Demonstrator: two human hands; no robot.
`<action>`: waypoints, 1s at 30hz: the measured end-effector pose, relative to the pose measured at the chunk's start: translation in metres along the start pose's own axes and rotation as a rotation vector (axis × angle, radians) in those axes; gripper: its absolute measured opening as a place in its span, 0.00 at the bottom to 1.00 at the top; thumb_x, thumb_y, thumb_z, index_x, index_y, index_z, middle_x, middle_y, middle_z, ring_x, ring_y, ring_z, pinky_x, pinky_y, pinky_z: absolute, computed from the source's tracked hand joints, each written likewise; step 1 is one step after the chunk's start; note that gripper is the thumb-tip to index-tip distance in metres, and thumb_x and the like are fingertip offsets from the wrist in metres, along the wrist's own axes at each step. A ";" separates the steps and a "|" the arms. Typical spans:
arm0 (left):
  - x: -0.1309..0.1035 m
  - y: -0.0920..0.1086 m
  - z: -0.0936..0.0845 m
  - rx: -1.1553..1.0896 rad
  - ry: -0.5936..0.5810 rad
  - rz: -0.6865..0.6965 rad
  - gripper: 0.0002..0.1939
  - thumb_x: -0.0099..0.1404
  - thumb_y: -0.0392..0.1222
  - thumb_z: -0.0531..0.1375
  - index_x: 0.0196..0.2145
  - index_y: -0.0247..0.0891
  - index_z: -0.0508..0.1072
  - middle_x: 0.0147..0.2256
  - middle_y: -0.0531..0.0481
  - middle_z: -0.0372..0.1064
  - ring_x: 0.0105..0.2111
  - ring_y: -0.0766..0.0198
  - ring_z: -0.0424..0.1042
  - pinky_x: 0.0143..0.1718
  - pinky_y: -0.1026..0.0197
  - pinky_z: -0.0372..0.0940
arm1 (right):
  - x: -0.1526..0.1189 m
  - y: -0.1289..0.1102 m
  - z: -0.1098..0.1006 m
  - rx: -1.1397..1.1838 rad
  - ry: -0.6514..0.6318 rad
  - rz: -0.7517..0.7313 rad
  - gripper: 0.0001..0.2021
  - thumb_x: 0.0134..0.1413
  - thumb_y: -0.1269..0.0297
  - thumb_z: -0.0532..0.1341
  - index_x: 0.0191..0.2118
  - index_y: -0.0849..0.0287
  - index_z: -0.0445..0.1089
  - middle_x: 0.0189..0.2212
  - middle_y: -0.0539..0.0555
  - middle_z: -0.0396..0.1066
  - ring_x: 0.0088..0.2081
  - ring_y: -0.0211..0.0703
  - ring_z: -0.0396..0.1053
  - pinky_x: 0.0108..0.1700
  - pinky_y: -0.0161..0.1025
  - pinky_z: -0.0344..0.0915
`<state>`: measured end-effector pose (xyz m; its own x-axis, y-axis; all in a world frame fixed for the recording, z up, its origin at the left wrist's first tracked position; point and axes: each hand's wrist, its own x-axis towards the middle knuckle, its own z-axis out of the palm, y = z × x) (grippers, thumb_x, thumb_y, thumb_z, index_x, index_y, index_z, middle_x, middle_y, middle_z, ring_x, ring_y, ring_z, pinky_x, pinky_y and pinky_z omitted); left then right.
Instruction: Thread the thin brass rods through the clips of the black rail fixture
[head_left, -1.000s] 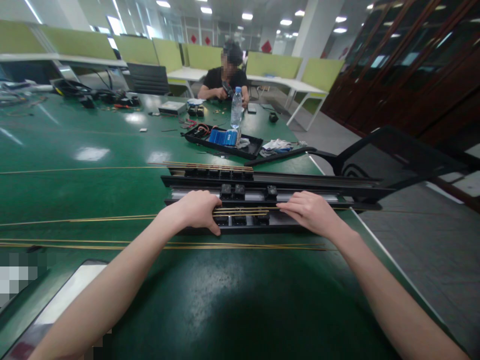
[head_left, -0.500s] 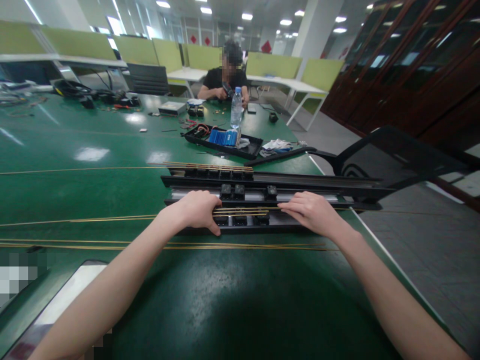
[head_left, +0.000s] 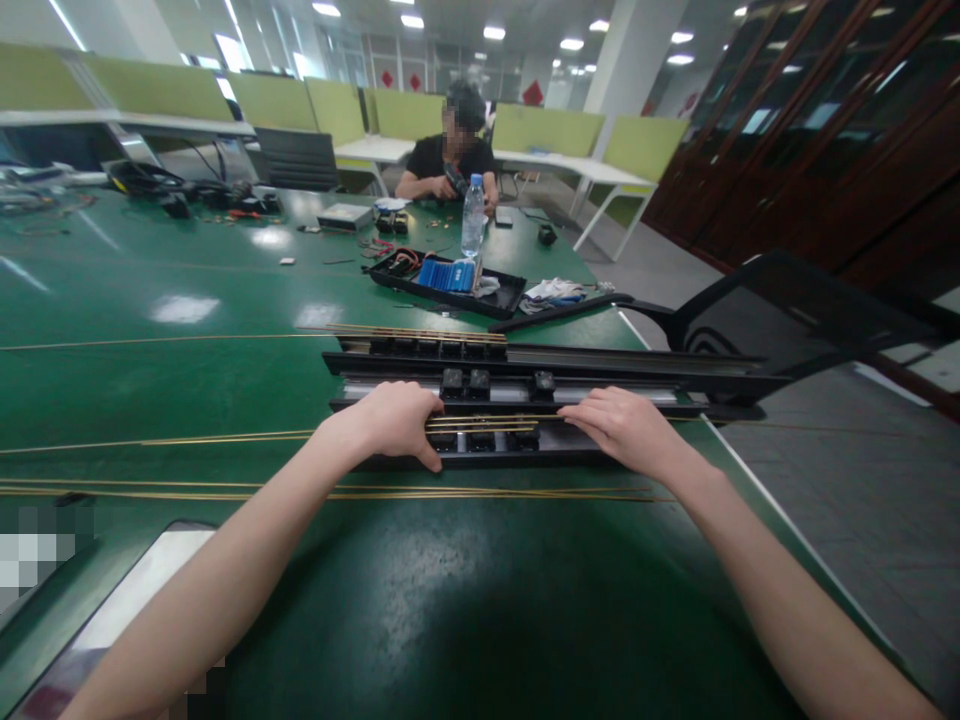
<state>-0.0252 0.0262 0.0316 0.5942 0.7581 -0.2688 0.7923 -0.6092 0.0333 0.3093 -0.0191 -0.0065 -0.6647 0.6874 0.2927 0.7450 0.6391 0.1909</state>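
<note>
My left hand (head_left: 397,420) spans the nearest black channel rail (head_left: 517,460), thumb on its near edge and fingers on the far side, gripping it. Black blocks (head_left: 481,436) sit inside this rail, with several thin brass-coloured rods (head_left: 487,429) lying over them lengthwise. To the right, my right hand (head_left: 611,425) is closed, its fingertips pinching one thin brass rod (head_left: 536,417) above the rail. Behind stand two more black rails; the middle rail (head_left: 390,387) holds small black blocks (head_left: 478,384), and further rods (head_left: 420,331) rest on the far one.
More brass rods (head_left: 480,494) lie on the green table (head_left: 450,620) in front of the rail. A black tray (head_left: 390,283) with a blue part, a water bottle (head_left: 472,215) and a seated person (head_left: 457,150) are beyond. A mesh chair (head_left: 795,310) stands at the right edge.
My right hand has shifted very slightly to the right, still pinching the rod. My left hand and the rails have stayed in place.
</note>
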 end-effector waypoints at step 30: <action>-0.001 0.000 0.001 0.006 -0.020 0.003 0.36 0.43 0.68 0.64 0.44 0.43 0.75 0.41 0.43 0.77 0.41 0.49 0.75 0.39 0.54 0.67 | -0.009 -0.001 0.002 0.013 0.162 0.018 0.09 0.62 0.67 0.58 0.41 0.59 0.77 0.32 0.55 0.76 0.35 0.42 0.69 0.38 0.39 0.64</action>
<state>-0.0259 0.0259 0.0309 0.5939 0.7512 -0.2881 0.7895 -0.6131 0.0288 0.3143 -0.0248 -0.0113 -0.6326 0.6349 0.4436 0.7555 0.6320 0.1726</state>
